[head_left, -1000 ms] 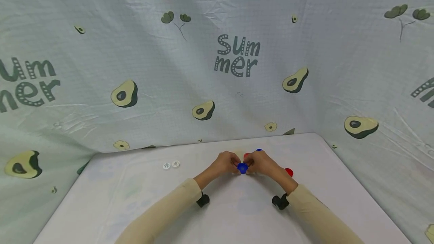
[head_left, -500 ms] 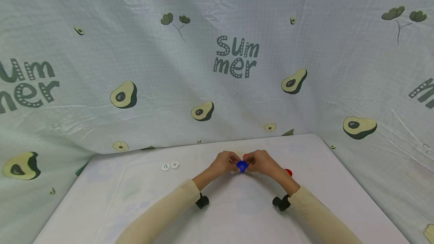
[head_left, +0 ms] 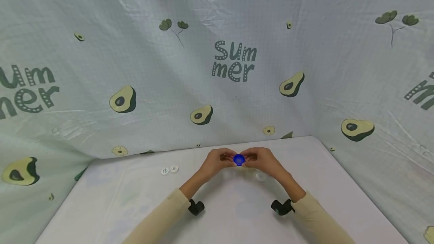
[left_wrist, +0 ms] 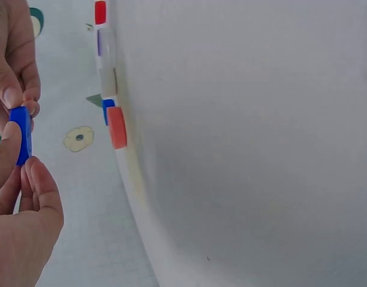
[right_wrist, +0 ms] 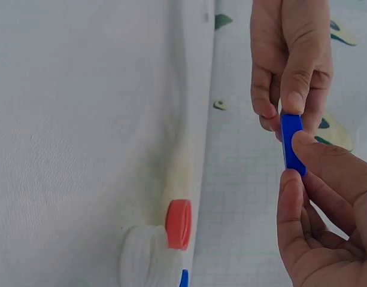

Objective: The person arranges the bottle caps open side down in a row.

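Observation:
A round blue bottle cap [head_left: 239, 159] is held up between both hands above the far part of the white table, its flat face toward the head camera. My left hand [head_left: 217, 162] pinches its left edge between thumb and fingers, and my right hand [head_left: 263, 161] pinches the opposite edge. The wrist views show the blue cap [left_wrist: 21, 136] from the side, thumbs and fingertips at its rim. Below the hands on the table stand a red cap [right_wrist: 178, 224], a whitish translucent cap [right_wrist: 138, 257] and part of another blue cap [right_wrist: 184, 278].
Two white caps [head_left: 169, 170] lie on the table's left side. A pale cap [head_left: 260, 176] sits below the right hand. Another red cap [left_wrist: 100, 12] shows in the left wrist view. A printed cloth [head_left: 169, 67] hangs behind the table [head_left: 244, 214].
Both hands have lifted the blue cap up from low over the table. The pale cap beneath the right hand has come into sight, while the red caps are now hidden in the head view.

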A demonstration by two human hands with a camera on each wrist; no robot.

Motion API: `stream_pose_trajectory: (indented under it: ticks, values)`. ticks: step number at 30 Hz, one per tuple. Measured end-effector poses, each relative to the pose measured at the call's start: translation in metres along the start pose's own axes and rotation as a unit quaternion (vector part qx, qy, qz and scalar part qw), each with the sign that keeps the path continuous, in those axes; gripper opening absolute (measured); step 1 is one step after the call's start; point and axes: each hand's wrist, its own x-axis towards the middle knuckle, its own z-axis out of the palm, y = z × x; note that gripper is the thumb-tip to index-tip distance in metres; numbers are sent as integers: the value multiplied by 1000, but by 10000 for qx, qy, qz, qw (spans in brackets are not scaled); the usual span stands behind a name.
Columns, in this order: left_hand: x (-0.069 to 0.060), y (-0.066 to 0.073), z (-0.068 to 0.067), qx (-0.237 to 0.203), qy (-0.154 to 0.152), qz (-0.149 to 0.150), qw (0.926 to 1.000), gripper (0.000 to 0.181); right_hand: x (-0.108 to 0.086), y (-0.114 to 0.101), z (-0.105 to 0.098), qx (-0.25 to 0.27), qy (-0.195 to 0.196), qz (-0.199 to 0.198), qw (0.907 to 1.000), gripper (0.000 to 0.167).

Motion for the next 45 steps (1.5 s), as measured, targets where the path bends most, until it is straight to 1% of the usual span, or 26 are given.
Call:
stream_pose_trajectory:
  ticks: [6, 12, 16, 20, 25, 29, 32, 35, 37, 40, 42, 45]
  values:
    - [-10, 7, -4, -292, 80, 46, 9995, 30, -5, -8, 1, 140, 84, -140, 9998, 37]
    - [-22, 9, -5, -561, 191, -117, 9982, 32, -12, -17, 4, 244, 51, -231, 9994, 36]
    - [-29, 9, -6, -596, 185, -204, 9978, 32, -17, -21, 9, 259, 56, -207, 9994, 36]
    - [-34, 8, -8, -582, 114, -264, 9979, 31, -20, -20, 15, 273, 81, -185, 9994, 35]
    - [-39, 7, -11, -573, 68, -338, 9978, 30, -22, -21, 21, 380, 69, -249, 9989, 36]
    - [-44, 10, -15, -637, 42, -326, 9974, 31, -23, -25, 24, 472, 57, -352, 9982, 37]
    - [-48, 11, -18, -627, 2, -320, 9975, 32, -24, -26, 24, 550, -25, -447, 9975, 38]
    - [-51, 12, -21, -540, -67, -400, 9977, 32, -25, -28, 25, 608, -156, -519, 9967, 37]
    - [-53, 13, -24, -500, -106, -419, 9978, 32, -25, -29, 25, 624, -176, -569, 9963, 39]
    - [-54, 17, -26, -459, -89, -409, 9981, 33, -26, -31, 26, 739, -35, -677, 9950, 44]
    - [-54, 19, -28, -443, -29, -404, 9982, 33, -26, -34, 27, 860, 153, -823, 9928, 44]
    - [-55, 19, -29, -575, -18, -487, 9972, 33, -25, -38, 29, 1013, 458, -1195, 9866, 34]
